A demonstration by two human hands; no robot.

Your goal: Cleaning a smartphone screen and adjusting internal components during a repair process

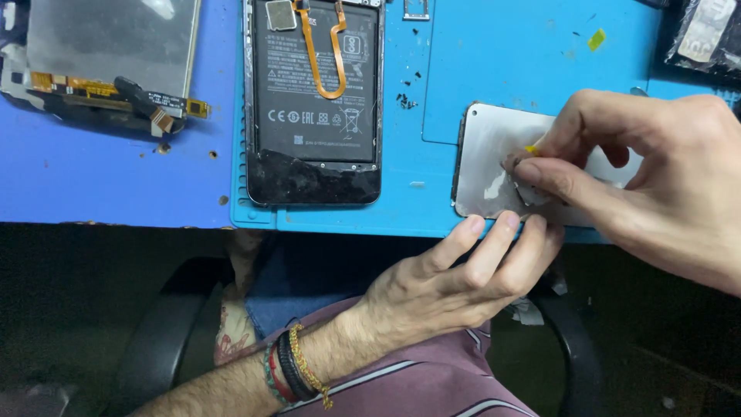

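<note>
A shiny metal phone back plate point(488, 147) lies at the near edge of the blue work mat point(494, 54). My left hand point(455, 278) reaches up from below, fingertips pressed on the plate's near edge. My right hand point(656, 170) comes in from the right, thumb and forefinger pinched on the plate's surface around a small yellow-tipped thing point(532, 149), mostly hidden by the fingers. Left of the plate lies an opened phone point(314, 100), showing its black battery and an orange flex cable point(324, 54).
A detached screen panel point(108, 54) with flex connectors rests on the blue table at far left. A small metal tray part point(416, 9) and tiny dark screws point(405, 100) lie on the mat. Dark plastic bags point(706, 35) sit at top right. A chair arm point(162, 332) is below.
</note>
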